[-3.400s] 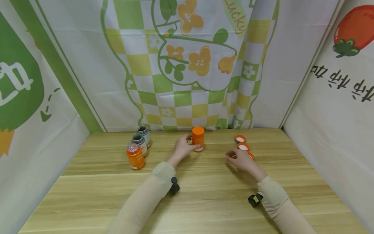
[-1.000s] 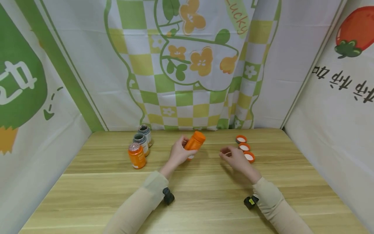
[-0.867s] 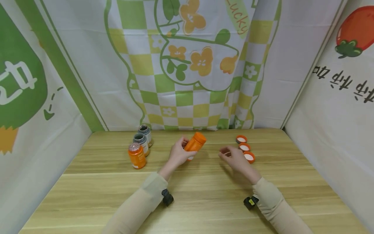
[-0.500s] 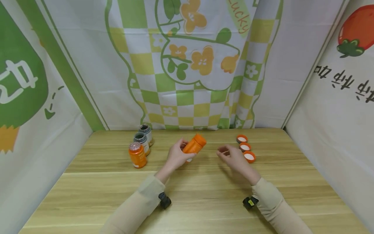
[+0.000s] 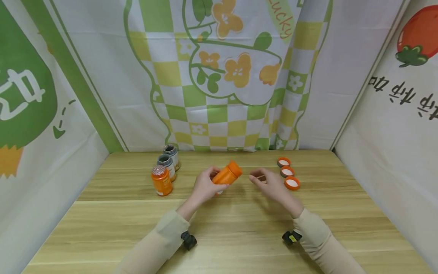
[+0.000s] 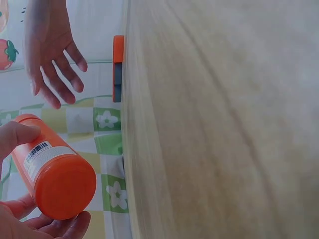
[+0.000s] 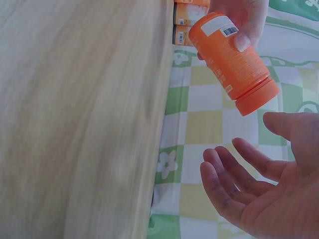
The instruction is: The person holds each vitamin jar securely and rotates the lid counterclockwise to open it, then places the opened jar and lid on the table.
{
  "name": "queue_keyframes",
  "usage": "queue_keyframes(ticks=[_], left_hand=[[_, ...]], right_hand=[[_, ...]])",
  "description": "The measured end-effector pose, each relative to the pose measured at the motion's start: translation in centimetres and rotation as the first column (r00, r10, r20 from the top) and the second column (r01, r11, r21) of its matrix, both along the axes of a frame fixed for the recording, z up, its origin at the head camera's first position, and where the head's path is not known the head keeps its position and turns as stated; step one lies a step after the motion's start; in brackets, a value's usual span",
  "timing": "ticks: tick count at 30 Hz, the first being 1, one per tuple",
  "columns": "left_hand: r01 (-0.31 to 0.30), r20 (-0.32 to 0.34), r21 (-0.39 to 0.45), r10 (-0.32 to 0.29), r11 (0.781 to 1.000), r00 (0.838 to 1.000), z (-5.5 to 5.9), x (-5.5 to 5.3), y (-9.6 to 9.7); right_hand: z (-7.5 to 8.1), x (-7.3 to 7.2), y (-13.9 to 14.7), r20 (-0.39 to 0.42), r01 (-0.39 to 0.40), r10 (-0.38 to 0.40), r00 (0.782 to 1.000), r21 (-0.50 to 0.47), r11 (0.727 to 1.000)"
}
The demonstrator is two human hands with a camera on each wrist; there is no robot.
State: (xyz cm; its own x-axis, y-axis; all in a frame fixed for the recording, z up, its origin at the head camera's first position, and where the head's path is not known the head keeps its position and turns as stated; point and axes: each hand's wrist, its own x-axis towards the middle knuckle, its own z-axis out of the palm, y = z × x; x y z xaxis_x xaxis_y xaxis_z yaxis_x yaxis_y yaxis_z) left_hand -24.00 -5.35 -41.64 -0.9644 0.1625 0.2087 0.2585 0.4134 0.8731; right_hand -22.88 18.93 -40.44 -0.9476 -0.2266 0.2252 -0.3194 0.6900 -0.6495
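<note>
My left hand [image 5: 204, 187] grips an orange pill bottle [image 5: 227, 174] round its lower body and holds it up, tilted with its orange cap toward the right. The left wrist view shows its flat base [image 6: 66, 187] and a white barcode label, with the thumb across the side. My right hand [image 5: 272, 185] hovers just right of the cap, fingers spread and loosely bent. Nothing lies in it. In the right wrist view the cap [image 7: 257, 97] sits close above its thumb and fingers, with a gap between.
On the left of the wooden table [image 5: 226, 236] stand an orange bottle [image 5: 161, 182] and two grey-topped bottles [image 5: 166, 163], all uncapped. Three orange caps [image 5: 292, 183] lie in a row, inside up, at the right. A patterned cloth [image 5: 215, 114] hangs behind the table.
My left hand has lifted the bottle from standing upright and tilted it increasingly rightward, drawing it nearer. My right hand has moved left from beside the loose caps toward the bottle's cap.
</note>
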Motion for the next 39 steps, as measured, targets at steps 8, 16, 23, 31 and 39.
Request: queue_keyframes(ticks=[8, 16, 23, 31, 39], left_hand=[[0.018, -0.009, -0.034, -0.018, 0.999, 1.0, 0.2, 0.9, -0.1], [0.035, -0.002, -0.049, -0.035, 0.998, 0.999, 0.2, 1.7, -0.1], [0.05, -0.009, -0.057, -0.051, 0.997, 0.999, 0.4, 2.6, 0.0], [0.073, -0.015, -0.063, -0.074, 0.995, 0.997, 0.3, 3.2, 0.1], [0.082, -0.014, -0.069, -0.083, 0.994, 0.996, 0.4, 3.8, 0.4]], right_hand=[[0.7, 0.5, -0.9, 0.018, -0.005, 0.005, 1.0, -0.02, 1.0], [1.1, 0.7, -1.5, 0.013, -0.022, 0.022, 1.0, -0.043, 0.999], [1.5, 1.0, -2.0, -0.007, -0.039, 0.039, 0.999, -0.052, 0.998], [1.7, 1.3, -2.5, -0.029, -0.063, 0.062, 0.998, -0.057, 0.996], [1.8, 1.5, -3.1, -0.01, -0.093, 0.092, 0.996, -0.075, 0.993]])
